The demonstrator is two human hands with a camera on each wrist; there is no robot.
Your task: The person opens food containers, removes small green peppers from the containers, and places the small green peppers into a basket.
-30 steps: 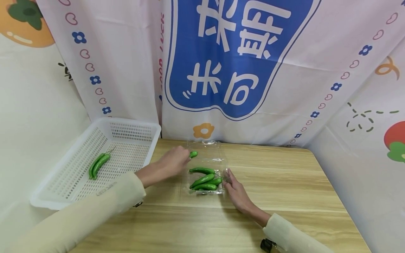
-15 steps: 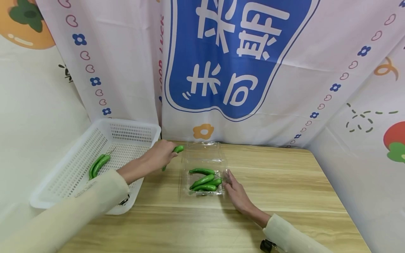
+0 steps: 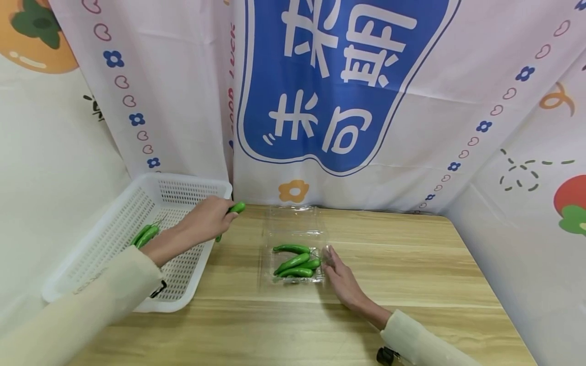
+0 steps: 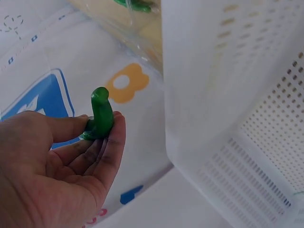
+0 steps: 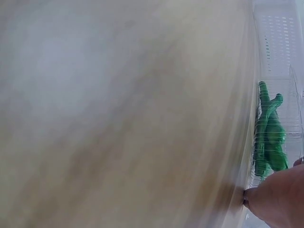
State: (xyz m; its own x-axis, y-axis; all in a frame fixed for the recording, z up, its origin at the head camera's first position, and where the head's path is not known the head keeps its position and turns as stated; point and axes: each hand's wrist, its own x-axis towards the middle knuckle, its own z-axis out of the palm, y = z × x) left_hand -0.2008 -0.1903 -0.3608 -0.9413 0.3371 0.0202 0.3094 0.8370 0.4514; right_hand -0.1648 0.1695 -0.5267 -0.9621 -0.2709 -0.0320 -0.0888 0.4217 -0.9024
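Observation:
My left hand [image 3: 208, 219] pinches a curved green chili pepper [image 3: 237, 207] between thumb and fingers, above the right rim of the white basket. In the left wrist view the pepper [image 4: 101, 113] stands up from the fingertips. My right hand [image 3: 344, 280] holds the right side of a clear plastic box [image 3: 293, 219], its lid folded back. Several green chili peppers [image 3: 293, 263] lie inside the box. In the right wrist view the right hand [image 5: 279, 197] is at the box wall, beside the peppers [image 5: 270, 135]; most of the hand is out of frame.
The white perforated basket [image 3: 192, 284] stands at the left, with green peppers [image 3: 145, 235] in it, partly hidden by the left forearm. A wooden table [image 3: 389, 254] runs right to its edge. A printed curtain [image 3: 412, 142] hangs behind.
My left hand has moved left from the box lid to the basket's rim, carrying the pepper. My right hand and the box have stayed in place.

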